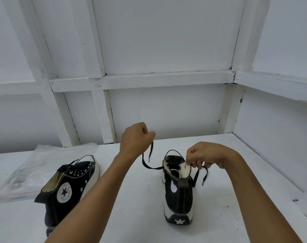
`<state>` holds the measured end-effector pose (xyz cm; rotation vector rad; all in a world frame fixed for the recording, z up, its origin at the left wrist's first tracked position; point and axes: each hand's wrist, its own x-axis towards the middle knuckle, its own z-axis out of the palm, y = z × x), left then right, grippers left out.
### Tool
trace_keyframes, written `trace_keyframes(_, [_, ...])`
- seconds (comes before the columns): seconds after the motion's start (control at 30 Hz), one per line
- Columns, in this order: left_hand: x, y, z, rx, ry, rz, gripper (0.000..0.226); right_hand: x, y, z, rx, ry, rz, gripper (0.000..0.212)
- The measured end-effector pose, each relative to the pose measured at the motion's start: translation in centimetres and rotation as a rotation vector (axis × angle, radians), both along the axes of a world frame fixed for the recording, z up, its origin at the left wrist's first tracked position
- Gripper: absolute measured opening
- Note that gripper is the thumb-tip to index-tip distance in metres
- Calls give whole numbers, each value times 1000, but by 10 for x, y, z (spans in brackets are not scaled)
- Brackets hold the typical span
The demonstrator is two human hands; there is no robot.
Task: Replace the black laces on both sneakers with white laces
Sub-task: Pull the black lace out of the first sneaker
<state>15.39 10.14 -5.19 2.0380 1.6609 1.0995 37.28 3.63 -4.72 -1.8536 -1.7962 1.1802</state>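
On the table (131, 199) I'm barely begun: my left hand (135, 137) pinches a loosened black lace (155, 168) end above the right sneaker (179, 190), my right hand (207, 155) seemingly pinches its top eyelet flap, and the left sneaker (70, 181) is untouched, with no white laces visible.

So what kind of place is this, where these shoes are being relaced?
Probably a bare workroom or storage corner, though that is not certain: a white-painted table, white panel walls with wooden framing, and a clear plastic bag lying beside the left sneaker.
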Motion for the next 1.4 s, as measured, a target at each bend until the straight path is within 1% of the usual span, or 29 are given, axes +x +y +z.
trace_keyframes(0.1, [-4,1,-2,-24,23,18,17,-1,1,0,13,14,-13,13])
trace_keyframes(0.2, [-8,3,-7,-56,73,61,18,-4,2,0,21,26,-20,3])
trace_keyframes(0.3, [-10,4,-10,-107,241,89,23,-5,2,0,42,28,-35,9])
trace_keyframes(0.37, [-10,3,-12,-131,307,93,31,-5,1,-1,69,23,-40,15])
trace_keyframes(0.43, [-8,2,-12,-150,307,44,35,-6,2,-3,97,24,-27,17])
trace_keyframes(0.47, [-7,0,-10,-177,294,-13,35,-8,2,-3,115,26,-16,15])
trace_keyframes(0.5, [-6,-1,-8,-229,277,-88,35,-9,2,-3,133,28,-5,14])
trace_keyframes(0.57, [-2,-7,-3,-395,241,-251,36,-14,3,-3,159,36,17,15])
trace_keyframes(0.6, [-1,-11,-1,-471,238,-314,36,-16,2,-3,165,43,27,17])
trace_keyframes(0.67, [2,-17,0,-554,252,-387,35,-20,3,-3,163,56,46,20])
trace_keyframes(0.83, [2,-20,0,-603,229,-435,23,-20,6,-9,141,53,80,26])
trace_keyframes(0.9, [0,-21,0,-611,239,-432,22,-20,6,-10,141,30,91,25])
trace_keyframes(0.97, [0,-21,0,-618,242,-427,21,-20,7,-13,153,29,102,16])
trace_keyframes(1.03, [-1,-22,-1,-631,235,-424,20,-21,8,-16,183,53,66,3])
trace_keyframes(1.1, [-1,-22,-2,-639,226,-425,19,-20,10,-18,232,106,-19,11])
trace_keyframes(1.17, [-2,-22,-2,-641,222,-425,19,-17,12,-19,257,251,-146,16])
trace_keyframes(1.27, [-4,-22,-4,-640,222,-428,19,-17,11,-20,150,709,-282,15])
trace_keyframes(1.3, [-4,-22,-4,-639,220,-431,19,-17,10,-21,111,817,-306,15])
trace_keyframes(1.33, [-3,-22,-4,-638,217,-432,19,-17,9,-23,87,854,-323,14])
trace_keyframes(1.4, [-3,-22,-5,-641,208,-435,19,-17,9,-28,61,801,-329,15])
